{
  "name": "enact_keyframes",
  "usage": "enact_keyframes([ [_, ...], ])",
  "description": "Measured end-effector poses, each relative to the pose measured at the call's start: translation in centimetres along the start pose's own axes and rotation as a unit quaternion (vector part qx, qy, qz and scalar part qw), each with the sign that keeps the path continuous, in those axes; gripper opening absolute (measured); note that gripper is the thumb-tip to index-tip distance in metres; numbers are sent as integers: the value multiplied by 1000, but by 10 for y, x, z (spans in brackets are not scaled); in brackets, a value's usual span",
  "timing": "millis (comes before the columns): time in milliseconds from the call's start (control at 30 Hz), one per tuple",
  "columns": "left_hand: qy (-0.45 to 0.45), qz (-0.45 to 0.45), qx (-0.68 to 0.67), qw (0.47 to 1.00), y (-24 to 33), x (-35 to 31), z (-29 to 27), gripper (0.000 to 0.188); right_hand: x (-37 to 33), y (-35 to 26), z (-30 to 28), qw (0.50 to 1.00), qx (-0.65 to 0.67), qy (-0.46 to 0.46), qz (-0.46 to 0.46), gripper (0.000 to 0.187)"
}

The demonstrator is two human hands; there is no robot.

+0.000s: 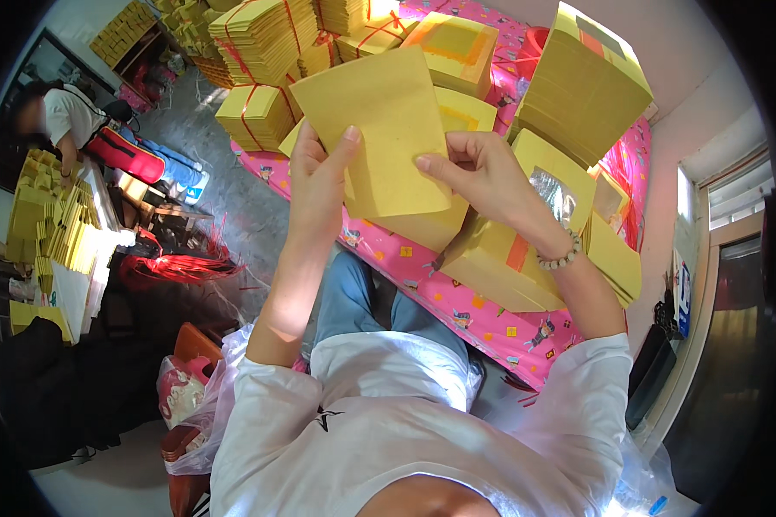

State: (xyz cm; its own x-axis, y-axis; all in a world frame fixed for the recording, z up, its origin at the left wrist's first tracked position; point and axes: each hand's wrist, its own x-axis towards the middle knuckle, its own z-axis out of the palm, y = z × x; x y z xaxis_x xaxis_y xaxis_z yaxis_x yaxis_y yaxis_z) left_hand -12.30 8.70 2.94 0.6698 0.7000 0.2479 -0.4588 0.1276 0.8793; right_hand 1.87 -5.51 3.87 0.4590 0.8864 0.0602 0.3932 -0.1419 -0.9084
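Grips a yellow paper rectangle [390, 112] with left hand [322, 172] and right hand [489, 177]. Points its long axis away from the body, leaning left.

Over on the left, a person [71, 114] in a white top leans at a table [75, 302]! Red strands [178, 269] sprawl near it on the grey floor [241, 207]. Closer in, a clear bag [222, 414] drapes a brown chair [197, 343]; pink cartoon cloth [530, 346] blazes, and a window [737, 280] edges the right!

the single fisheye view looks down from head height, close above the hands [323, 172] and pink cloth [487, 333].
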Motion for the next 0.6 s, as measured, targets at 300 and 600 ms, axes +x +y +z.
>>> enact_keyframes([
  [300,71,54,-47,995,6,6,-7,31,5,-10,5,997,75,-10,-24,28],
  [600,92,-52,-140,985,-5,20,-71,35,-3,-4,-4,998,48,-21,-21,35],
])
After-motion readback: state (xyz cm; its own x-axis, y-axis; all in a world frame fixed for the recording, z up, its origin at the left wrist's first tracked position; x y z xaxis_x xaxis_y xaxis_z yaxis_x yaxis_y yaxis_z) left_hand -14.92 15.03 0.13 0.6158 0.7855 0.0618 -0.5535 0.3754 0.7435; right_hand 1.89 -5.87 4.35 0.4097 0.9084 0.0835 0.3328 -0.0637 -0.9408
